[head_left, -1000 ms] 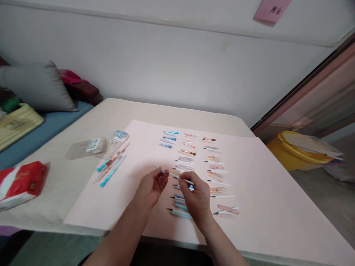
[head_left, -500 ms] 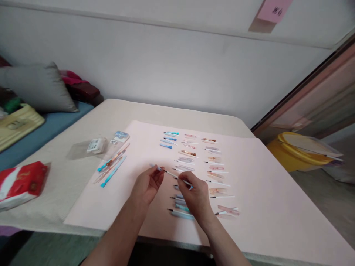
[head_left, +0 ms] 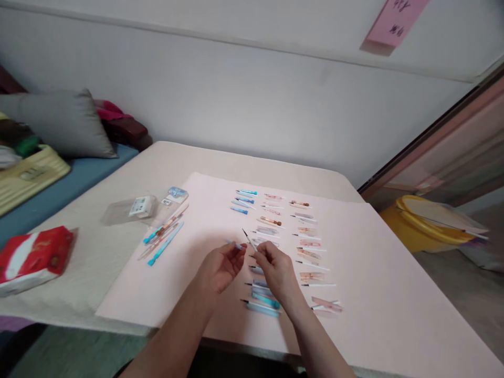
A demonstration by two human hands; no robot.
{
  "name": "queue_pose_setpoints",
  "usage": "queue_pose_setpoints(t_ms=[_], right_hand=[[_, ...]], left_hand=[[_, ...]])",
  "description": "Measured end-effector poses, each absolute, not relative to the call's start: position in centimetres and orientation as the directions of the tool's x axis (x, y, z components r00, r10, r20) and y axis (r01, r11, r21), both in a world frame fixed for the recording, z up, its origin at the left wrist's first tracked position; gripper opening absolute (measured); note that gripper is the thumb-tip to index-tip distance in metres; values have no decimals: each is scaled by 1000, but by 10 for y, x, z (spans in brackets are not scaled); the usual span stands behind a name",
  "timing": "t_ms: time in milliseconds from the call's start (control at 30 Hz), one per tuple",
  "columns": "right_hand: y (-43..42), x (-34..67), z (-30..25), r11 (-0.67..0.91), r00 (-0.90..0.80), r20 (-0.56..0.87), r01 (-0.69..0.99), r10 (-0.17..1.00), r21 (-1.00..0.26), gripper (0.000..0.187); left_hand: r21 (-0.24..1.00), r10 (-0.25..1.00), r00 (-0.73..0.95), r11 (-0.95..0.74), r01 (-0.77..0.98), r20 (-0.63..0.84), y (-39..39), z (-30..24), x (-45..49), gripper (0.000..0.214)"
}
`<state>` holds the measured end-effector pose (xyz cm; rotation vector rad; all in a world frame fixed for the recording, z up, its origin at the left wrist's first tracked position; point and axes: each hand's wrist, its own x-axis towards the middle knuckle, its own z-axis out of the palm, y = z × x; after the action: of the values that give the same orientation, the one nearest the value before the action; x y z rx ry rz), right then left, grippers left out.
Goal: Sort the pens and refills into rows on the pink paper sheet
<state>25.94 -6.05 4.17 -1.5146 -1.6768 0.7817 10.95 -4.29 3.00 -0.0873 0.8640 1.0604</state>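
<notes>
Refill (head_left: 249, 240): thin white stick with a dark tip, pinched in the right hand (head_left: 277, 272). The tip points to about 11 o'clock and sits above the sheet (head_left: 374, 294), not touching it. Thumb and forefinger grip its lower end. That looks like a precision pinch, which suits something this thin.

Blue piece (head_left: 238, 245): small, pinched at the fingertips of the left hand (head_left: 219, 269), just at 9 o'clock of the refill. The two are close, but I can't tell if they touch.

Both hands are closed narrow on their parts, with the other fingers loosely curled. Palms face each other and the wrists are slightly raised. The forearms come in from 6 o'clock and converge at mid-sheet.

The hands sit over the near end of the rows (head_left: 271, 231). There are three columns of small parts running toward 12 o'clock, blue ones on the left and pinkish ones on the right. They look grouped by colour and spaced apart, likely so each piece can be picked up singly.

At 9 o'clock of the hands, pens (head_left: 163, 239) lie bunched across the sheet's left edge. Beyond them at 10 o'clock is a clear box (head_left: 126, 210) on the table (head_left: 236, 157). A red pack (head_left: 33, 257) is at far 9 o'clock.

Pillow (head_left: 63, 123) at 10 o'clock, off the table. Yellow bucket (head_left: 417, 220) at 2–3 o'clock, on the floor. Pink note (head_left: 394, 23) on the wall at 1 o'clock.
</notes>
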Motion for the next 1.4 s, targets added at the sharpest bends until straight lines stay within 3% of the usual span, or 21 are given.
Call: queue_pose_setpoints(t_ms=[67, 167, 367, 500, 733, 967, 1167, 1333, 1400], right_hand=[[-59, 257, 41, 134, -22, 145, 548, 989, -826, 16], [-59, 255, 40, 144, -4, 171, 551, 985, -822, 14], [-59, 253, 41, 128, 19, 172, 588, 985, -799, 14], [-53, 248, 50, 143, -29, 160, 617, 987, -774, 18], [-31, 228, 67, 235, -214, 98, 865, 972, -443, 15], [-21, 205, 60, 362, -362, 26, 923, 932, -130, 20], [-8, 194, 47, 381, -383, -17, 922, 924, -67, 19], [26, 199, 29, 343, -344, 3, 938, 939, -48, 23], [44, 202, 21, 301, -300, 13, 953, 954, -26, 25]], left_hand=[[245, 695, 246, 526, -814, -676, -41, 27, 112, 3], [271, 728, 202, 476, -836, -655, -40, 27, 112, 3], [616, 885, 16, 336, -713, -464, -46, 42, 112, 22], [708, 895, 8, 359, -608, -447, -48, 44, 118, 21], [648, 861, 2, 385, -657, -509, -46, 37, 120, 13], [598, 870, -48, 295, -745, -490, -41, 37, 111, 15], [560, 876, -69, 243, -792, -478, -36, 36, 107, 21], [492, 784, -89, 291, -821, -614, -30, 39, 100, 37], [503, 757, -120, 299, -811, -643, -29, 40, 96, 34]])
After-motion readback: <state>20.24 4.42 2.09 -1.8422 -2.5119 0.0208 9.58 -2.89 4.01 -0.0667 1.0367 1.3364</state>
